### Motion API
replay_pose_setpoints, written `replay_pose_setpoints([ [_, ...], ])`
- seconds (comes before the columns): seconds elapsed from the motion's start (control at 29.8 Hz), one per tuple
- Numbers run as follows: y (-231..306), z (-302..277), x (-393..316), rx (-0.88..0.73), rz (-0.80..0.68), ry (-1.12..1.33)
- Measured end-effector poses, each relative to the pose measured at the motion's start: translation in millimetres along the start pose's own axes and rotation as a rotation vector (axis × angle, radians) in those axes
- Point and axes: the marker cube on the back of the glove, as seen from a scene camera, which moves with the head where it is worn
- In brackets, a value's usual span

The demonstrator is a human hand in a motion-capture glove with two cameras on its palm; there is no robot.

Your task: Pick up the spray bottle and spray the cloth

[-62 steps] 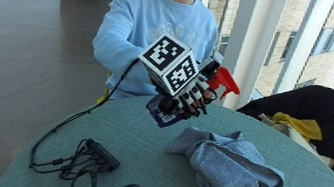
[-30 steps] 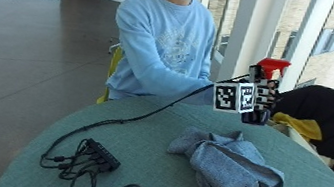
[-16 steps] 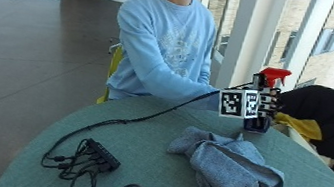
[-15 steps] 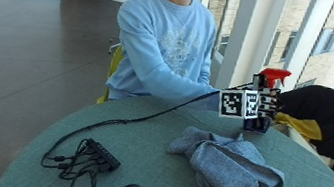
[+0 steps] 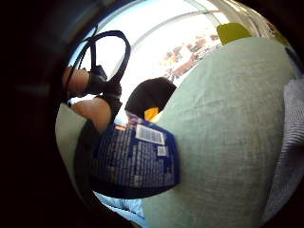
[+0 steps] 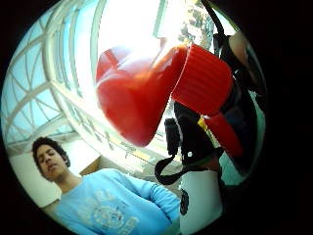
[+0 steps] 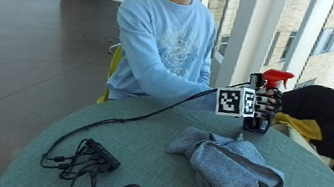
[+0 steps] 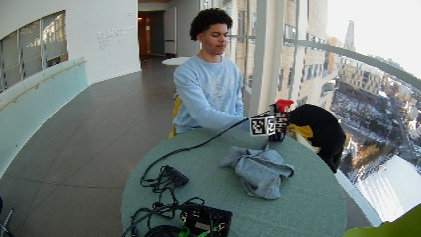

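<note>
My gloved right hand [image 7: 265, 103] grips the spray bottle [image 7: 259, 122] around its neck, just below the red trigger head [image 7: 277, 76]. The bottle stands upright at the far side of the round green table [image 7: 146, 141], its dark blue body at or just above the tabletop; I cannot tell if it touches. The grey cloth [image 7: 226, 166] lies crumpled in the table's middle, nearer than the bottle and apart from it. In the palm views the red trigger head [image 6: 146, 93] and the blue labelled body [image 5: 135, 159] sit close to the palm, with the cloth [image 5: 289, 142] at the edge.
A black box and a tangle of cables [image 7: 100, 156] lie on the near left of the table. A black jacket [image 7: 332, 114] with a yellow item [image 7: 300, 126] hangs over a chair just beyond the bottle. The person sits at the far side.
The hand carried the bottle from above the cloth's left side over to the far right, turned it upright, then lowered it toward the tabletop. The cloth stayed put.
</note>
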Motion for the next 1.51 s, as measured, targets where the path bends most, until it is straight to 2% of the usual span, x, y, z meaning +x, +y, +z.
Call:
replay_pose_setpoints([
  [0.4,47,-92,-26,-0.106,-0.027,0.313],
  [0.6,109,-154,-41,-0.138,-0.005,0.529],
  [0.87,186,-220,-53,-0.055,0.052,0.732],
  [1.17,249,-257,-45,0.007,0.137,0.848],
  [1.51,276,-269,-42,-0.010,0.151,0.906],
])
